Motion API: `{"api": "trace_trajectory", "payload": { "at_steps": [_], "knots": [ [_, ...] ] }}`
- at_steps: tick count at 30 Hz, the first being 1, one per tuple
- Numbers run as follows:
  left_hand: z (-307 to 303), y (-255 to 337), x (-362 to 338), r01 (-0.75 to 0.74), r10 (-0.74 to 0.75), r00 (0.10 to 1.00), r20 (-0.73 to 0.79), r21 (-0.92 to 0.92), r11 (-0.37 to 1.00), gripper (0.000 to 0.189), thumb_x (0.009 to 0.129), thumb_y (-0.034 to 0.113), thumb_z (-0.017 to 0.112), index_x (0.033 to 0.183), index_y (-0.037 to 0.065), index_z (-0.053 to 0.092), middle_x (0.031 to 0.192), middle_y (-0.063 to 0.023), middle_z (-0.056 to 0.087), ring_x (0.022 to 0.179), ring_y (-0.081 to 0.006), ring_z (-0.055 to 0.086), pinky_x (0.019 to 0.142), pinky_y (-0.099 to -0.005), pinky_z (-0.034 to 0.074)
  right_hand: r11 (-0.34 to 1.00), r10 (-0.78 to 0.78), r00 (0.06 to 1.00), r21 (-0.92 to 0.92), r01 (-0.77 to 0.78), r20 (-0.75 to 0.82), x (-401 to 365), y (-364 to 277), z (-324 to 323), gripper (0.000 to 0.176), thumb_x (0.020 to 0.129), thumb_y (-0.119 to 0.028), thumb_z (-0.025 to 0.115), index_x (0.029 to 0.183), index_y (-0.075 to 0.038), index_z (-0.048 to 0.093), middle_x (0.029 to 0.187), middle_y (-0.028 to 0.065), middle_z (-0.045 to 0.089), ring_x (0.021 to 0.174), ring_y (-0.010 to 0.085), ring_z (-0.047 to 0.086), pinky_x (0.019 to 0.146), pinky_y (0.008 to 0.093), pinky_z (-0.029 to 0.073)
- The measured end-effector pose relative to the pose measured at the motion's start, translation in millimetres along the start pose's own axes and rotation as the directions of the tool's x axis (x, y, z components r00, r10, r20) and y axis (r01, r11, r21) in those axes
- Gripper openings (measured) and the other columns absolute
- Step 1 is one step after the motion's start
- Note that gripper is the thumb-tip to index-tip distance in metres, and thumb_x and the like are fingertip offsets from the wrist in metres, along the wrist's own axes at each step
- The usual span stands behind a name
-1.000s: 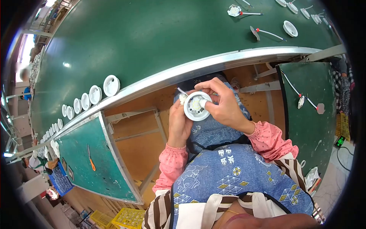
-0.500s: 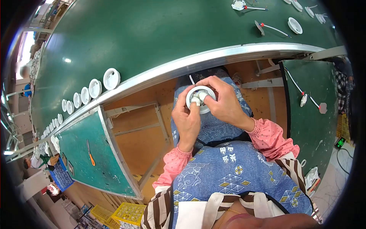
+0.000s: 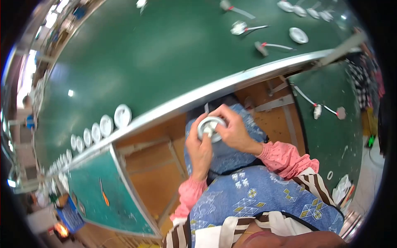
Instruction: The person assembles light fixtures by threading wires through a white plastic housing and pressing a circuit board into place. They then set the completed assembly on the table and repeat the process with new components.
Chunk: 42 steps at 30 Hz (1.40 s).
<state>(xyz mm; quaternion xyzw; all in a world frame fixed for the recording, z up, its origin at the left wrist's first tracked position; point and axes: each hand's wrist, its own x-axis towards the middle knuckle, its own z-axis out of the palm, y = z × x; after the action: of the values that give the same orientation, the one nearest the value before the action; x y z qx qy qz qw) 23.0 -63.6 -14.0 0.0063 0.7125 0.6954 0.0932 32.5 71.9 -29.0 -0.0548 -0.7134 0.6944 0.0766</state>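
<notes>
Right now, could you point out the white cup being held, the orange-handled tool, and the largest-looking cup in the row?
White cup (image 3: pixel 217 138), head view: the lower part of its rim.
Orange-handled tool (image 3: pixel 106 200), head view: its handle.
Largest-looking cup (image 3: pixel 123 117), head view: middle of its inside.

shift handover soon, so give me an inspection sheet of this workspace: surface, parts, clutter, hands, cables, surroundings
Surface: green table with metal edge
Job's things: held white cup; row of white cups along the edge at left; wired parts at upper right
Clutter: orange-handled tool on left side table
Hands: left hand and right hand grip the held white cup, thumbs over its opening
Cables: white leads on wired parts
Surroundings: blue crate; rest blurred
</notes>
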Motion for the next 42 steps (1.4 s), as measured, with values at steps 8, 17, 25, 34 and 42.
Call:
{"api": "trace_trajectory", "payload": {
  "at_steps": [8,17,25,34,42],
  "knots": [
    [-13.4,82.5,64.1,-0.626,0.785,0.609,0.114,0.678,0.386,0.050,0.084,-0.015,0.053,0.130,0.000,0.066,0.116,-0.0179,0.070,0.105,-0.0300,0.070,0.087,-0.0353,0.054,0.898,-0.285,0.951,-0.382,0.220,-0.123,35.7,-75.5,-94.8,0.033,0.082,-0.006,0.073,0.114,-0.003,0.066,0.110,0.0113,0.062,0.087,0.0249,0.064,0.075,0.0346,0.052],
    [-36.5,37.1,246.1,-0.503,0.604,0.725,0.330,0.853,0.138,0.058,0.088,0.015,0.071,0.144,0.010,0.055,0.133,-0.0189,0.061,0.122,-0.0365,0.059,0.099,-0.0444,0.048,0.400,-0.547,0.825,-0.910,0.107,-0.143,125.8,-13.6,-187.3,0.038,0.076,-0.003,0.069,0.114,-0.007,0.066,0.115,0.0132,0.057,0.109,0.0368,0.053,0.095,0.0463,0.046],
    [-51.2,84.5,252.1,-0.517,0.680,0.708,0.191,0.797,0.314,0.014,0.088,0.015,0.070,0.099,0.008,0.074,0.097,-0.0128,0.072,0.091,-0.0325,0.069,0.080,-0.0433,0.054,0.265,-0.550,0.835,-0.950,0.166,-0.007,161.7,-4.5,-186.9,0.032,0.079,0.004,0.064,0.110,-0.004,0.064,0.115,0.0153,0.057,0.116,0.0371,0.052,0.096,0.0466,0.047],
    [-38.6,87.9,536.9,-0.230,0.598,0.798,0.080,0.957,0.178,0.035,0.090,0.030,0.068,0.113,0.003,0.064,0.112,-0.0189,0.067,0.104,-0.0390,0.067,0.087,-0.0479,0.054,0.416,-0.512,0.857,-0.890,0.185,-0.061,176.0,-13.8,-191.7,0.040,0.073,0.010,0.064,0.111,-0.003,0.062,0.122,0.0186,0.055,0.117,0.0409,0.054,0.101,0.0473,0.045],
    [-15.0,70.4,615.8,-0.136,0.533,0.846,0.022,0.975,0.176,0.017,0.089,0.021,0.066,0.090,0.005,0.071,0.099,-0.0201,0.072,0.094,-0.0438,0.070,0.078,-0.0528,0.056,0.488,-0.436,0.890,-0.796,0.359,0.135,159.9,-25.8,-150.7,0.039,0.076,-0.001,0.072,0.114,-0.005,0.063,0.122,0.0173,0.057,0.118,0.0370,0.056,0.098,0.0457,0.049]
  ]
}}
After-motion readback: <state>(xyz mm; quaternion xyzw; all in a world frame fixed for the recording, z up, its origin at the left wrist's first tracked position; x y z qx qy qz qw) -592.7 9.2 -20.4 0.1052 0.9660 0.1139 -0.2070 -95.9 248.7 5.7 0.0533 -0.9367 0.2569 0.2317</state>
